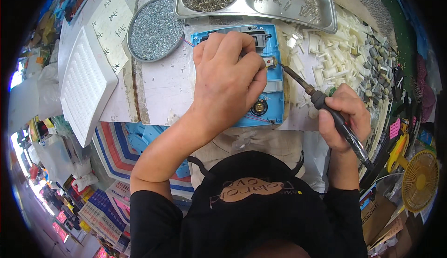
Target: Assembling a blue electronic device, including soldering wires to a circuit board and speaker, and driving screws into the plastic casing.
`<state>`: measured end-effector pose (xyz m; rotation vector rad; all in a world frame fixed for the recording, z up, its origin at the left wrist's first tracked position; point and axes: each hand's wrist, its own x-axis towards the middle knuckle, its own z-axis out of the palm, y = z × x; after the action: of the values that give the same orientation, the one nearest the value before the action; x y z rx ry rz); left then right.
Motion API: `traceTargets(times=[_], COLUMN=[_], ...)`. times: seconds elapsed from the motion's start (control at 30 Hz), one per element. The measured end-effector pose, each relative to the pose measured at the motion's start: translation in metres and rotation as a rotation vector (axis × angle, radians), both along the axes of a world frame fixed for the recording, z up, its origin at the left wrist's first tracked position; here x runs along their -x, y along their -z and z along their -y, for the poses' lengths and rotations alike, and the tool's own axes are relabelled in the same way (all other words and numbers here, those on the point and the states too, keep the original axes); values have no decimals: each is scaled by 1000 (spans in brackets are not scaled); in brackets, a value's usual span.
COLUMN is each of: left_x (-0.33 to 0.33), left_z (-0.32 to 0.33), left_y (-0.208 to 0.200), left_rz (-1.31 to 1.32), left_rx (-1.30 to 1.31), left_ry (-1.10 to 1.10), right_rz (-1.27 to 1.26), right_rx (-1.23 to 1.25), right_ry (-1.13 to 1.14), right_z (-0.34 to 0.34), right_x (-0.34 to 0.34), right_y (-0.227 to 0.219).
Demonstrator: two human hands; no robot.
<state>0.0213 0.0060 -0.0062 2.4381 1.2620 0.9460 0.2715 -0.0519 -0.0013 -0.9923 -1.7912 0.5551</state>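
A blue plastic housing (278,97) lies on the bench in front of me, holding a small round speaker (259,107), thin red wires and a small white part with a red spot (270,62). My left hand (228,71) covers much of the housing. Its fingers are curled together over the inside, and what they pinch is hidden. In my right hand (347,116) is a soldering iron (337,118) with a black handle. Its metal tip points up and left, close to the white part at the housing's right side; contact cannot be made out.
Behind the housing stands a metal tray (333,22) of springs and small metal pieces. A round dish of screws (156,29) and a white ribbed panel (86,85) are at left. White plastic parts (333,53) are heaped at right, near a yellow fan (420,181).
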Motion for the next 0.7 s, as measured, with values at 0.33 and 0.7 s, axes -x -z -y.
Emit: traceTargets(times=[0.33, 0.7], left_x=[0, 5], left_z=[1, 1], left_y=[-4, -2], left_rz=[-21, -5], left_rx=[-12, -23], left_ry=[0, 20], right_rz=[-12, -15], right_rx=[2, -8], right_ry=[17, 5], right_z=[0, 0], right_x=[-1, -4], right_y=[0, 0])
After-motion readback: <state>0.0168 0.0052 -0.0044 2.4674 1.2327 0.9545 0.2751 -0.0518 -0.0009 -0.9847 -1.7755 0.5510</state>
